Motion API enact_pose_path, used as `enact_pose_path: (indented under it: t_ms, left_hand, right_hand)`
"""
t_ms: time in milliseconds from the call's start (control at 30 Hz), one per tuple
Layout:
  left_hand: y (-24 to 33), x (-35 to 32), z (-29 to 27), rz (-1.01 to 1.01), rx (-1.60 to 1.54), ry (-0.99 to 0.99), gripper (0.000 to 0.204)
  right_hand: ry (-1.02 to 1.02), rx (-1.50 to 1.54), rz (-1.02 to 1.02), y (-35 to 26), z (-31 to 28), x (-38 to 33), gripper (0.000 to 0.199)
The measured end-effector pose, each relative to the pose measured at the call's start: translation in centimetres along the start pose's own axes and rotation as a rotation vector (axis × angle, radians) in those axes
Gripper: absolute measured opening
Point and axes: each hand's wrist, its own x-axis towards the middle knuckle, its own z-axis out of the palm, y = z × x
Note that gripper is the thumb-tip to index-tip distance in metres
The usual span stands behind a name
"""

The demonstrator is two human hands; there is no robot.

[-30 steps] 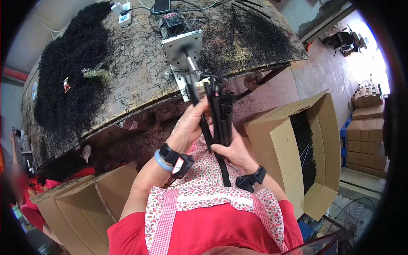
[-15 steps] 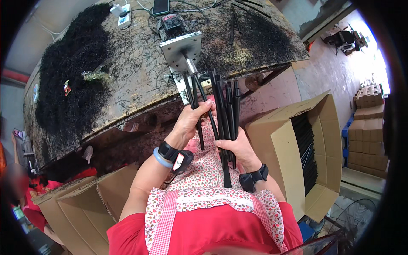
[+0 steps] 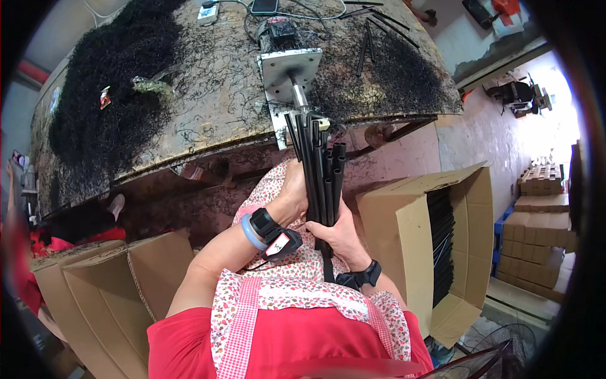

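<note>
A bundle of thin black tubes point(image 3: 320, 183) stands up in front of my apron, with hollow ends at the top of several of them. My right hand point(image 3: 339, 235) is closed around the lower part, its thumb lying across the front. Against the left side of the bundle, higher up, my left hand point(image 3: 294, 189) grips the tubes, its fingers mostly hidden behind them. Just beyond the upper ends is a motor point(image 3: 278, 36) with a square metal plate point(image 3: 291, 68) and a steel shaft point(image 3: 299, 95) pointing toward me.
The worktable point(image 3: 208, 107) carries a heap of black shavings point(image 3: 113, 95), a phone point(image 3: 265, 6) and loose black tubes point(image 3: 364, 54). An open carton point(image 3: 404, 252) holding black tubes stands at right, another carton point(image 3: 101, 284) at left. A person's red sleeve point(image 3: 22, 290) shows at the far left.
My left hand has brought its few separate tubes against the bundle in my right hand. The bundle has come slightly left and down in view, and the view itself has shifted.
</note>
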Motion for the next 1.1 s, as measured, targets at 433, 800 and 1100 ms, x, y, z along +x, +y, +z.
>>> enact_pose_path:
  t_ms: [433,800,1100]
  left_hand:
    - [2.3,2.2,-4.4,0.096,0.304,-0.258,0.029]
    - [1.5,-1.3,-2.2,-0.015,-0.182,-0.208,0.027]
    - [0.3,-0.8,-3.6,-0.072,0.202,-0.341,0.032]
  right_hand:
    - [-0.027,0.097,0.128,-1.9,-1.3,2.1,0.039]
    - [0.096,-0.102,-0.170,1.9,1.3,0.1,0.039]
    - [-0.015,0.129,0.180,-1.6,-1.8,-1.8,0.049]
